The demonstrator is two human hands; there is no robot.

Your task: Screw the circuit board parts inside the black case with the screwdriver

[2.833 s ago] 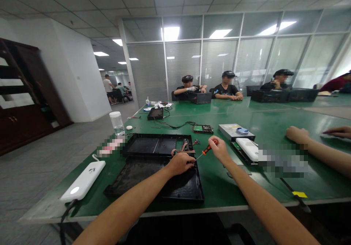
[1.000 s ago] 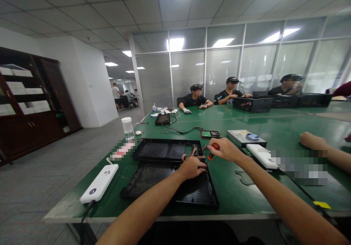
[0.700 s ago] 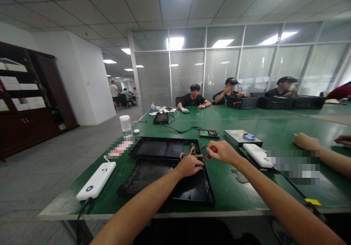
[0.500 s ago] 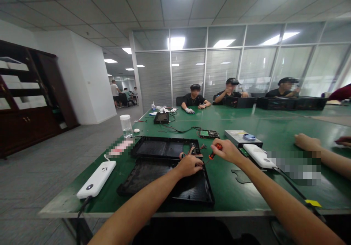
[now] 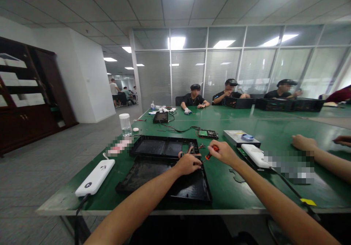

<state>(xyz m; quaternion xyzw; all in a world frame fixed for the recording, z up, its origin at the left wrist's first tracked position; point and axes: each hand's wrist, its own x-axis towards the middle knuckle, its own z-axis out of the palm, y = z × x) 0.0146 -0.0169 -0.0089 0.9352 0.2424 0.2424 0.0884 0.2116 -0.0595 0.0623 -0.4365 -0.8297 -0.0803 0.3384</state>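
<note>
My left hand (image 5: 188, 163) is closed, pressing down on a small part with coloured wires (image 5: 187, 150) at the far right corner of the near black plastic tray (image 5: 153, 177). My right hand (image 5: 224, 152) grips an orange-handled screwdriver (image 5: 210, 153), its tip pointing down-left toward my left fingers. A second black tray (image 5: 161, 147) lies just behind the first. What my left fingers hold is hidden under the hand.
A white power bank (image 5: 95, 172) with a cable lies near the left table edge (image 5: 109, 210). Another white device (image 5: 255, 154), a silver drive (image 5: 238, 137), a green circuit board (image 5: 207, 133) and a clear bottle (image 5: 125, 124) stand around. A neighbour's arm (image 5: 315, 155) rests at right; other people sit across.
My right hand has wobbled slightly near the wired part, turning the screwdriver; my left hand has stayed put. The view has shifted a little.
</note>
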